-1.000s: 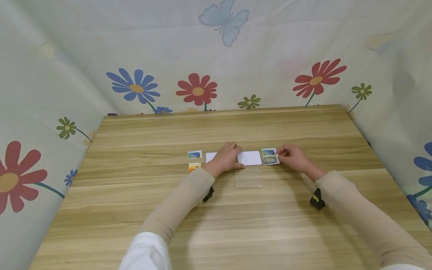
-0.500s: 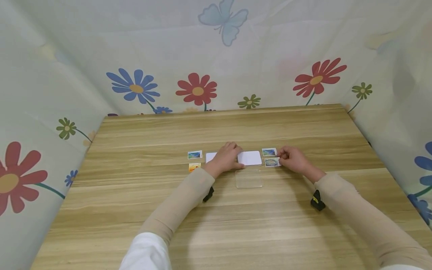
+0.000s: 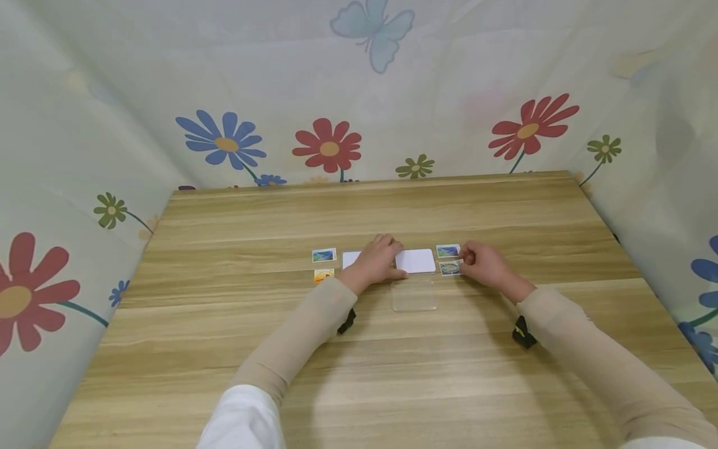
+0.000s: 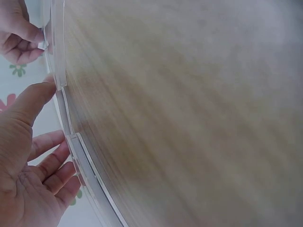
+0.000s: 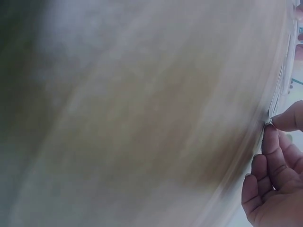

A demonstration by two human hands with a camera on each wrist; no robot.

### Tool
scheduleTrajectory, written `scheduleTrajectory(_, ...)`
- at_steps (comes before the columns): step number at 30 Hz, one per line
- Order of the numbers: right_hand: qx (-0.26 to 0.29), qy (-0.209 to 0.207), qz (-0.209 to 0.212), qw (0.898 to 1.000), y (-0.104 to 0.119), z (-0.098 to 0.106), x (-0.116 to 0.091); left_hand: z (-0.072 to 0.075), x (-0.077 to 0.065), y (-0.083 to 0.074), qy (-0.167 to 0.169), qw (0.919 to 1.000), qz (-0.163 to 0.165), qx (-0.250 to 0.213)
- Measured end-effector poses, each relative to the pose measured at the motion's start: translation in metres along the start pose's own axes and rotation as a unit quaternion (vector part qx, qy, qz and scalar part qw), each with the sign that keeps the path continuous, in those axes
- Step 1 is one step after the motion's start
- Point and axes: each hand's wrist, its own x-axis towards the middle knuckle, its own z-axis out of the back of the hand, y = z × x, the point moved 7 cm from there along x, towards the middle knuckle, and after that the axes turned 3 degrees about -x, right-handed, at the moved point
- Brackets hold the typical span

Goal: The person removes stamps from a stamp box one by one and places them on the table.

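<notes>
My right hand (image 3: 487, 264) pinches the right edge of a small stamp (image 3: 450, 269) with a greyish round picture, thumb against index finger; in the right wrist view that pinch shows at a thin edge. Just behind lies a blue-green stamp (image 3: 447, 251). My left hand (image 3: 374, 262) rests at the white cards, thumb toward the front and fingers toward the back. The right white card (image 3: 416, 261) shows in full; the left one (image 3: 350, 259) is partly covered by the hand. In the left wrist view, thumb and fingertips touch clear plastic edges (image 4: 60, 56).
A clear plastic case piece (image 3: 414, 297) lies in front of the right white card. Left of the cards lie another blue-green stamp (image 3: 324, 255) and an orange-yellow stamp (image 3: 323, 275). The wooden table (image 3: 426, 386) backs onto a flowered curtain (image 3: 449, 81).
The greyish stamp, earlier overlapping the blue-green one, shifted forward with my right hand and now lies just in front of it. My left hand stayed in place.
</notes>
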Motion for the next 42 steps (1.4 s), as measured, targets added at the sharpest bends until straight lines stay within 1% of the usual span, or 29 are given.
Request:
scheduleTrajectory(8,-0.021,-0.014,0.000,1.000,0.000,0.003,0.002,0.003,0.001,-0.001,-0.002,1.0000,0.000,-0.001)
scheduleTrajectory(15,-0.024,-0.015,-0.004,1.000,0.002,0.004,0.001,0.004,0.001,0.000,0.001,0.9999,0.008,-0.008)
scheduleTrajectory(22,-0.027,-0.014,-0.006,1.000,0.000,0.003,0.002,0.003,0.001,0.000,-0.003,1.0000,0.003,-0.006)
scheduleTrajectory(25,-0.020,-0.017,-0.010,1.000,-0.002,0.003,0.001,0.002,0.001,0.000,-0.006,1.0000,-0.001,-0.004)
scheduleTrajectory(29,0.002,-0.027,-0.019,0.999,-0.003,0.004,0.000,0.001,0.000,0.000,-0.005,1.0000,-0.005,-0.001)
scheduleTrajectory(33,0.007,-0.040,-0.026,0.999,-0.001,0.009,0.000,0.000,0.000,-0.001,-0.003,1.0000,-0.003,0.004)
scheduleTrajectory(38,0.011,-0.045,-0.022,0.999,0.005,0.013,-0.001,0.001,-0.001,-0.001,-0.002,1.0000,0.001,0.005)
scheduleTrajectory(42,0.007,-0.043,-0.008,0.999,0.010,0.014,-0.003,0.001,-0.001,-0.001,-0.004,1.0000,-0.001,0.002)
